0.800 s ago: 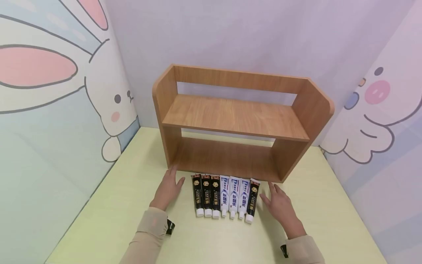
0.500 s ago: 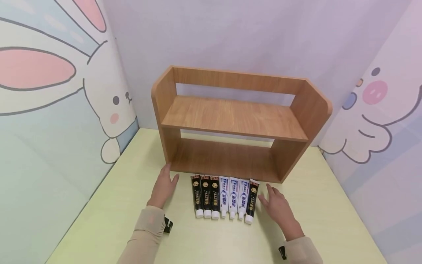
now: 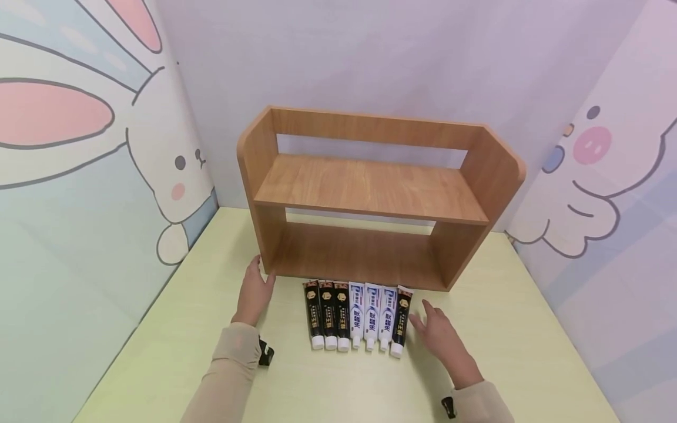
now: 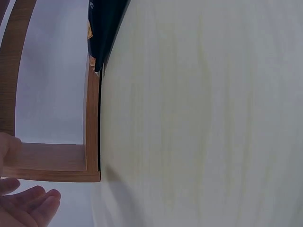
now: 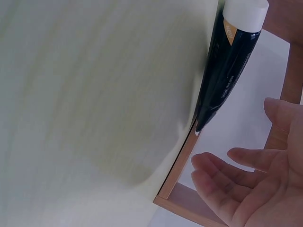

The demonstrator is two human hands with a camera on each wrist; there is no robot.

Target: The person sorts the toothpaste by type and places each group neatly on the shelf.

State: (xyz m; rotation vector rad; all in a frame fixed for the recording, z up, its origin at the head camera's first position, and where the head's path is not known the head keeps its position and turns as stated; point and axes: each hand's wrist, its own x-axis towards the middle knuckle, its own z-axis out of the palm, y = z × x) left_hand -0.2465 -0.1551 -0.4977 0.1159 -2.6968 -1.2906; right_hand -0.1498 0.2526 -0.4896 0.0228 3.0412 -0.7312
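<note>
A row of toothpaste tubes lies on the table, caps toward me. Three black tubes (image 3: pixel 328 315) are on the left, three white tubes (image 3: pixel 372 317) in the middle, and one black tube (image 3: pixel 402 320) leans slightly at the right end. Just behind them stands a wooden two-tier shelf (image 3: pixel 370 188). At its front left corner is my left hand (image 3: pixel 254 296), thumb and fingers spread around the side panel's edge; whether it touches is unclear. My right hand (image 3: pixel 441 341), relaxed and holding nothing, is beside the right-end tube, which the right wrist view shows apart from the fingers.
The pale yellow table (image 3: pixel 328 393) extends in front of the tubes and to both sides. A lilac backdrop (image 3: pixel 370 53) rises behind the shelf. Side panels carry a cartoon rabbit (image 3: pixel 164 158) at left and another cartoon animal (image 3: pixel 592 182) at right.
My left hand has moved left and slightly forward, from beside the tubes to the shelf's left corner. The right hand has drawn back slightly from the shelf. The tubes keep their places.
</note>
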